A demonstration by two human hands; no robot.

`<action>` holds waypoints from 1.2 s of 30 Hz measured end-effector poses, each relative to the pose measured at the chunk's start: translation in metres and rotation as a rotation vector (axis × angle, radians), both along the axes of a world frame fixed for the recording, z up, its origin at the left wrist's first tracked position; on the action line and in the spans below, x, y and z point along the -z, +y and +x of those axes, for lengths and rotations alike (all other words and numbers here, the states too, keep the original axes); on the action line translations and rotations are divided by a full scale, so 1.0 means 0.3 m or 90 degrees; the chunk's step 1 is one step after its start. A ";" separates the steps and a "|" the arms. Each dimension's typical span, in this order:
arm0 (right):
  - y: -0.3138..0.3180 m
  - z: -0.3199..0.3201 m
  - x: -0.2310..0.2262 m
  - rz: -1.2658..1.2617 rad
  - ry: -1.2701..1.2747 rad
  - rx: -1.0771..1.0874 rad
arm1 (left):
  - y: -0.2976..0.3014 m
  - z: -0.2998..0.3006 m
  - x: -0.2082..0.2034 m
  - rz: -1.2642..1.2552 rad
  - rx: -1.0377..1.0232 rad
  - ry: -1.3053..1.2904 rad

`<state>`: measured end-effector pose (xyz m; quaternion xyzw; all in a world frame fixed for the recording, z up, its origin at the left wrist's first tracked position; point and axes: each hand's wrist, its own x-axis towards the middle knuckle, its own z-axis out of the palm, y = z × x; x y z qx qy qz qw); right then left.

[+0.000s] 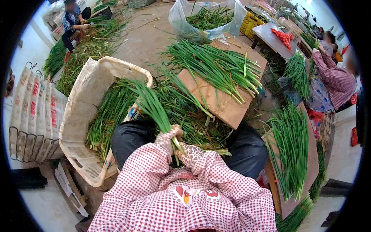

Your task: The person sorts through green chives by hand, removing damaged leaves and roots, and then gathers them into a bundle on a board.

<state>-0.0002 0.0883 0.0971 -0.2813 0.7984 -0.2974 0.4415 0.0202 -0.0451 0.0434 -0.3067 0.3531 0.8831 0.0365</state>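
My left hand (169, 137), in a patterned glove, is closed around the base of a bunch of green onions (151, 103) whose leaves fan up and to the left. My right hand (190, 153), gloved too, grips the same bunch at its white root end just below. Both hands are over my lap, between my knees in dark trousers. My sleeves are red-and-white checked.
A cream plastic crate (79, 112) lies tilted at my left with green onions in it. A cardboard board (220, 101) ahead carries more onions, and another board (309, 154) is at my right. A clear bag (206, 19) of greens stands beyond. Other people sit at right and far left.
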 end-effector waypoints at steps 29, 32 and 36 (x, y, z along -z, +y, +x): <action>0.198 -0.102 0.130 0.007 0.335 0.109 | 0.034 -0.108 -0.096 -0.052 -0.109 -0.149; 0.262 -0.116 0.248 0.104 0.323 0.049 | -0.057 -0.089 -0.164 -0.085 -0.123 -0.044; 0.253 -0.144 0.192 0.179 0.275 0.097 | -0.113 -0.035 -0.204 -0.118 -0.057 -0.004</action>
